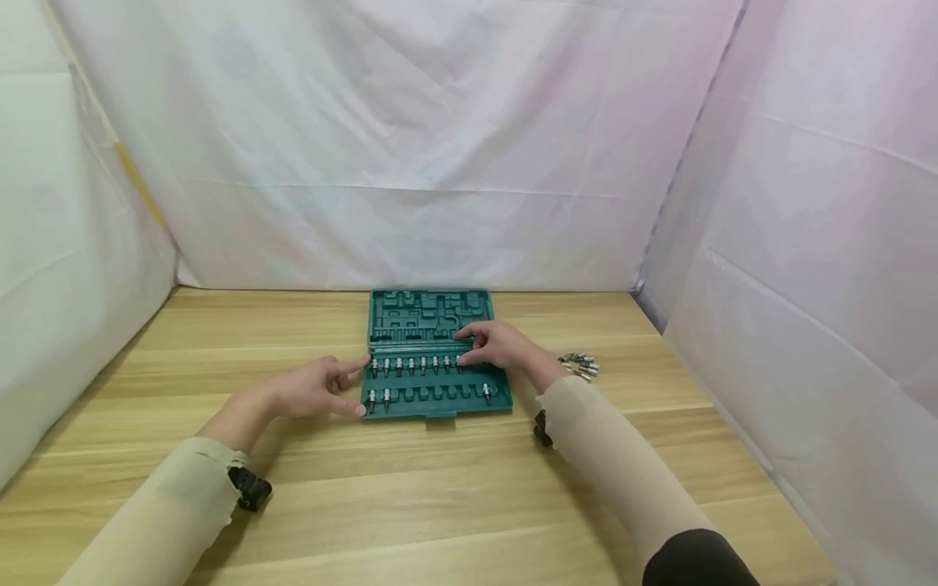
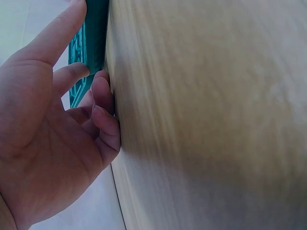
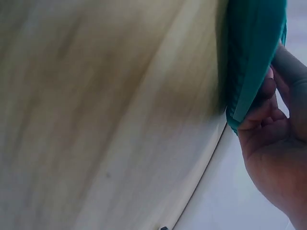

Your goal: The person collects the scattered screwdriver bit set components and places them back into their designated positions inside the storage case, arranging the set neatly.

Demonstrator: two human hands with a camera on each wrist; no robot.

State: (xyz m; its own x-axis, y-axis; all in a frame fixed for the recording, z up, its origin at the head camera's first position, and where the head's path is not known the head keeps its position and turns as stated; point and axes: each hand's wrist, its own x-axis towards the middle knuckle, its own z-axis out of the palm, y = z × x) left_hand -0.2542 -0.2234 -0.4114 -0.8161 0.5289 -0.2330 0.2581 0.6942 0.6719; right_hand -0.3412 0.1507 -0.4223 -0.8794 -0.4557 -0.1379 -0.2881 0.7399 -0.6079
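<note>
A green socket-set case (image 1: 436, 417) lies open on the table, its hinged lid folded back. Several silver bit sockets (image 1: 422, 366) stand in its upper row. In the lower row, two bit sockets (image 1: 387, 399) sit at the left and a single one (image 1: 487, 394) near the right end. My left hand (image 1: 315, 389) touches the case's left edge with outstretched index finger and thumb, the other fingers folded in. My right hand (image 1: 498, 345) reaches over the right part, thumb tip at the last upper-row bit socket (image 1: 459, 365), index finger apart near the hinge.
A small pile of loose silver bit sockets (image 1: 580, 365) lies on the wooden table (image 1: 410, 505), right of the case and beyond my right wrist. White sheeting (image 1: 410, 163) hangs behind the table and along both sides. The lid (image 1: 431, 313) has moulded recesses.
</note>
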